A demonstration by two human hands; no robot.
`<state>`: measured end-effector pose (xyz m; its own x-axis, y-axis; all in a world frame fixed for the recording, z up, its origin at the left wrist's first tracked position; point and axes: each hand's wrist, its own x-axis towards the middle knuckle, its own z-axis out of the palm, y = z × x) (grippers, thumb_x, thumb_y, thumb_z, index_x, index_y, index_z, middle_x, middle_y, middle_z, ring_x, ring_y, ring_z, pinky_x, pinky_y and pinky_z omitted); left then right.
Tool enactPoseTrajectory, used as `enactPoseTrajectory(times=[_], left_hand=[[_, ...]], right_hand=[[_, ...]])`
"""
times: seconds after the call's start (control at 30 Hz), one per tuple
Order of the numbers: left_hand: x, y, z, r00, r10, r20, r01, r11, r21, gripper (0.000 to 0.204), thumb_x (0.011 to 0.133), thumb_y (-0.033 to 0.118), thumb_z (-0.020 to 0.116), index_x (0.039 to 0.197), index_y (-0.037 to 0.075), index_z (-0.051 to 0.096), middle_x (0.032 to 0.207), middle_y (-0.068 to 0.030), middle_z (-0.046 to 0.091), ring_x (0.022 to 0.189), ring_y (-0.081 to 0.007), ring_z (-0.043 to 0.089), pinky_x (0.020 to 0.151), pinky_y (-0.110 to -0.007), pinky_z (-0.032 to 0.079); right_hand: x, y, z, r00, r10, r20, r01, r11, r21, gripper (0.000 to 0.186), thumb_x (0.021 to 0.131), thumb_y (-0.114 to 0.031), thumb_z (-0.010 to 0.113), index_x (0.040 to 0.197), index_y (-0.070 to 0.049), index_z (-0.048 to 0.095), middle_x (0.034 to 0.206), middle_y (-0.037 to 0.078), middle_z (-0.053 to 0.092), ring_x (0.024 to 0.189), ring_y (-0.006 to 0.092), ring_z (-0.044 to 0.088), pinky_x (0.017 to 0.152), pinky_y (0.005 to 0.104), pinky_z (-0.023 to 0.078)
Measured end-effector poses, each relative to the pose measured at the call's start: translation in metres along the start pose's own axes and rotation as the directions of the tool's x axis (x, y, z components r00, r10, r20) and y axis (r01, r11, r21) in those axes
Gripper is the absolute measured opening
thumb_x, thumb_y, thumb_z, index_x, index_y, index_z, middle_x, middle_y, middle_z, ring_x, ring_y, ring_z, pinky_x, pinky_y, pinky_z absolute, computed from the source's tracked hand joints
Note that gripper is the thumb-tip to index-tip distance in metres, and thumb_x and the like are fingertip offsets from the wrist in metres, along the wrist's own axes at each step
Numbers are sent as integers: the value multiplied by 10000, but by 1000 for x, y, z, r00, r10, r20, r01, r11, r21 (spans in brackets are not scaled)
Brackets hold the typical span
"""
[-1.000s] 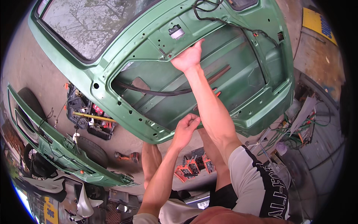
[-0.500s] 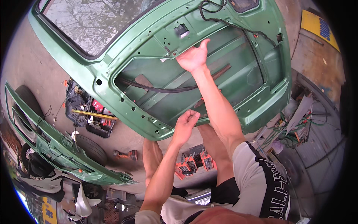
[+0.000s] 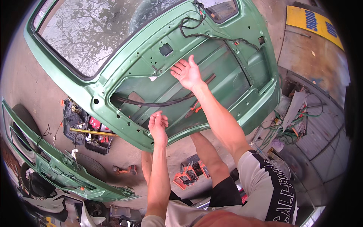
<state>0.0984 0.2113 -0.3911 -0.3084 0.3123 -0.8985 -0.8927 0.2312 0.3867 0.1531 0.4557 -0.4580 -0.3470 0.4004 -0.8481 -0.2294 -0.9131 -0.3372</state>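
A large green car door (image 3: 109, 90), its inner side toward me, spans the upper middle with its window glass (image 3: 94, 34) at the far left. My right hand (image 3: 187, 73) is raised palm up over the door's big opening, fingers apart, just below the inner panel's edge. Over the lower rim of the opening is my left hand (image 3: 158, 125), its fingers curled in; anything inside them is hidden. Pliers with orange handles (image 3: 194, 109) lie inside the opening beside my right forearm. A long black strip (image 3: 162, 103) runs across that hollow.
A black cable (image 3: 211, 36) hangs over the door's upper right. An open toolbox (image 3: 89, 128), an orange drill (image 3: 124, 170) and orange tool holders (image 3: 189, 174) are on the floor. Another green door (image 3: 56, 166) leans at the left, and a pile of hoses (image 3: 291, 125) sits right.
My right hand has drawn back from the panel edge, its fingers now showing. My left hand has moved left. The view has shifted, and the pliers are now plainly visible.
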Motion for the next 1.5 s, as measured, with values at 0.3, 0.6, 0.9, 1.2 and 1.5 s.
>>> enactPoseTrajectory(times=[0.3,0.6,0.9,1.2,1.5], left_hand=[[95,53,97,992,54,116,2,899,-438,411,1051,346,424,1285,12,473,1194,-154,584,970,-247,611,845,-344,531],[138,16,79,938,344,-35,-345,937,-57,295,1056,284,421,998,30,560,846,-57,620,663,-156,592,602,-271,507],[139,10,82,887,440,-139,-389,875,287,350,1048,325,456,870,54,587,658,44,458,544,-45,350,467,-217,261],[125,4,78,876,462,-137,-375,832,408,363,1037,328,491,862,36,617,676,31,499,588,-62,394,520,-237,309],[106,-18,78,845,494,-208,-261,718,645,429,1019,354,494,837,-8,636,619,0,486,563,-93,428,535,-295,357]], right_hand=[[61,-87,-36,991,-137,-3,136,983,126,177,1018,-241,464,960,-126,586,865,-13,621,735,123,563,583,282,414],[44,-68,-27,984,-149,96,174,918,-357,177,988,-156,540,1040,-11,627,949,107,693,824,198,680,725,324,558],[39,-66,-36,815,-544,201,376,231,-898,280,936,-226,533,869,8,672,771,198,678,723,358,666,681,450,519],[21,-68,-41,796,-550,255,380,124,-917,366,949,-348,539,833,-34,686,803,215,665,802,421,623,734,481,482],[-2,-67,-63,818,-523,240,265,-27,-964,402,974,-355,505,786,-19,620,771,221,638,774,439,603,722,517,453]])
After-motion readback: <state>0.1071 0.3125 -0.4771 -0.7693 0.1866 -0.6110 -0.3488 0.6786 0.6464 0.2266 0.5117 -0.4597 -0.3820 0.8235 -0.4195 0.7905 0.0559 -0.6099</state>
